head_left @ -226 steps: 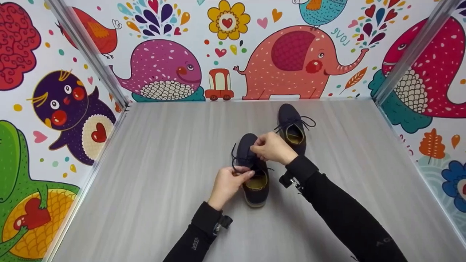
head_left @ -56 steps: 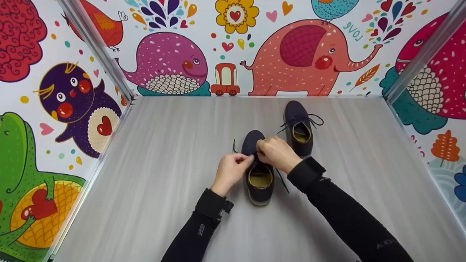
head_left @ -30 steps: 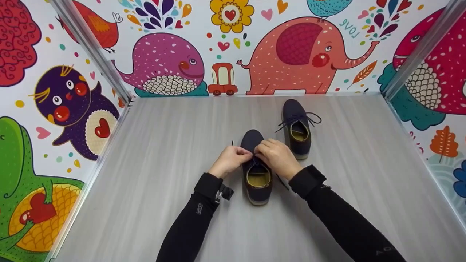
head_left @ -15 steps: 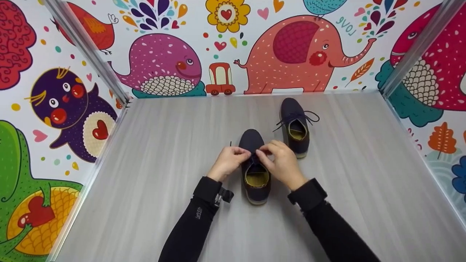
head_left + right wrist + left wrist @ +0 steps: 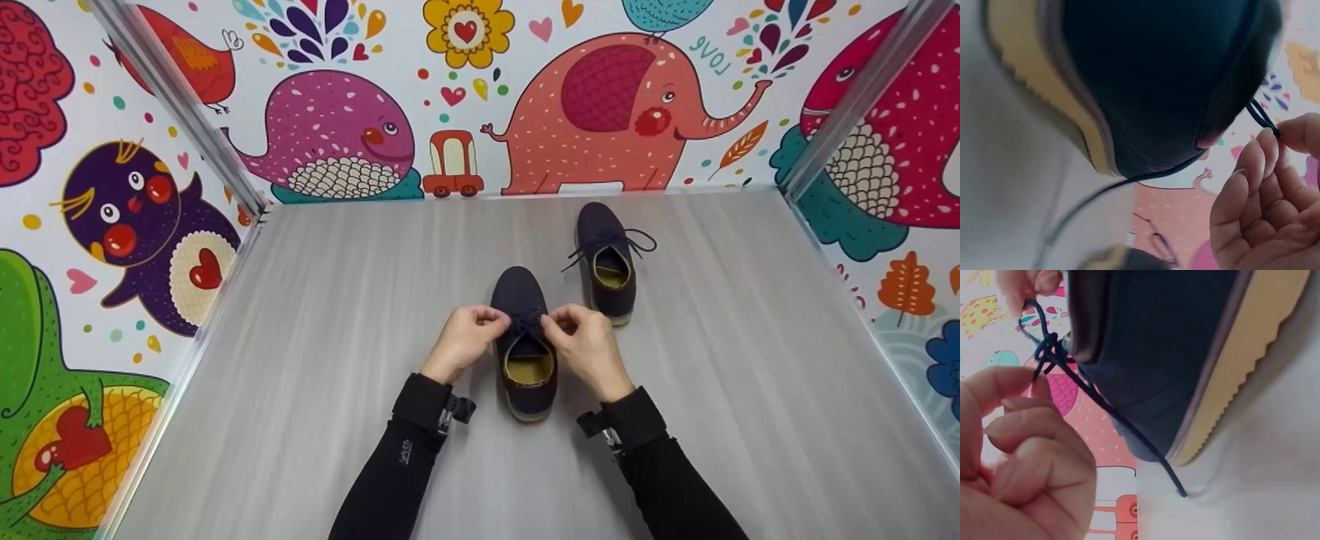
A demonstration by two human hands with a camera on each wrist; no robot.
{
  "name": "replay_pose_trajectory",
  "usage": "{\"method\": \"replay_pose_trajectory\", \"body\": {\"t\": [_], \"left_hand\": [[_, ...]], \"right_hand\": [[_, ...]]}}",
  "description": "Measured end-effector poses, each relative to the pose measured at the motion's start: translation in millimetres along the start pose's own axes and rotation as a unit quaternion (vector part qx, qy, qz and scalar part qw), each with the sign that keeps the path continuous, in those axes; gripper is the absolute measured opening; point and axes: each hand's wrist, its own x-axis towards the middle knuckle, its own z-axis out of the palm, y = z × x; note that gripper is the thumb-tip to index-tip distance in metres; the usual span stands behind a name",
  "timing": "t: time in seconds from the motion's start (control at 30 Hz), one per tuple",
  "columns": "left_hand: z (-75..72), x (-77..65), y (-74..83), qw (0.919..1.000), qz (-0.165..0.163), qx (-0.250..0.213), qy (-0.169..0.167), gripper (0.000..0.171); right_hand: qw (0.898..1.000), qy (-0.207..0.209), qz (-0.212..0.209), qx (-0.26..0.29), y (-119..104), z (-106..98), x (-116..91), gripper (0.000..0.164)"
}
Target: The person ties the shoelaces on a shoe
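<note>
In the head view a dark navy lace-up shoe (image 5: 517, 291) with a yellowish insole stands on the floor, toe pointing away. My left hand (image 5: 461, 343) is at the left of its laces and my right hand (image 5: 592, 346) at the right. Between them the shoelace (image 5: 1047, 349) is gathered in a knot over the shoe's throat. Thumb and forefinger of the left hand pinch a lace loop below the knot in the left wrist view. In the right wrist view the right fingertips (image 5: 1269, 138) pinch the opposite loop. A loose lace end hangs down each side of the shoe.
The matching shoe (image 5: 600, 221), its lace tied in a bow, stands behind and to the right. Grey wood-grain floor (image 5: 360, 300) surrounds both. Panels printed with cartoon animals (image 5: 600, 112) rise at the back and sides, with metal posts (image 5: 187, 105) at the corners.
Earlier the hands worked close together over the laces, the right one covering them. Now they have drawn apart to either side, each with a loop, and the knot shows between them.
</note>
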Motion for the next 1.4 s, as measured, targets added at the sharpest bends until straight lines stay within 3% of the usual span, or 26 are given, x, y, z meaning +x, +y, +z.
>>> {"method": "replay_pose_trajectory", "body": {"t": [0.17, 0.33, 0.5, 0.63, 0.83, 1.03, 1.13, 1.3, 1.4], "left_hand": [[-4.4, -3.0, -5.0, 0.9996, 0.006, 0.007, 0.028, 0.012], [-7.7, -9.3, -10.9, 0.9977, 0.003, 0.008, 0.067, 0.013], [-5.6, -12.1, -11.5, 0.9980, -0.015, -0.004, 0.061, 0.015], [-3.7, -10.1, -7.8, 0.9989, -0.027, -0.003, 0.038, 0.017], [-1.6, -6.9, -4.5, 0.9996, -0.012, -0.018, 0.017, 0.028], [-4.0, -7.1, -7.1, 0.9975, 0.004, -0.042, 0.056, 0.027], [-6.6, -7.5, -11.0, 0.9932, -0.001, -0.088, 0.077, 0.024], [-8.0, -11.1, -22.1, 0.9786, -0.018, -0.177, 0.103, 0.021], [-7.4, -13.8, -25.8, 0.9755, -0.018, -0.187, 0.114, 0.020]], "right_hand": [[0.995, 0.015, 0.095, 0.030, 14, -5, 0, 0.013], [0.983, 0.035, 0.176, 0.036, 26, -2, -7, 0.013], [0.971, 0.007, 0.233, 0.049, 29, 1, -9, 0.020], [0.970, -0.030, 0.235, 0.051, 27, 0, -8, 0.032], [0.972, -0.045, 0.202, 0.115, 24, 0, -4, 0.026], [0.963, 0.044, 0.197, 0.179, 27, -2, -1, 0.019], [0.957, 0.080, 0.214, 0.181, 32, 1, -3, 0.018], [0.956, 0.089, 0.242, 0.141, 40, 10, -8, 0.014], [0.955, 0.068, 0.251, 0.141, 41, 10, -12, 0.014]]}}
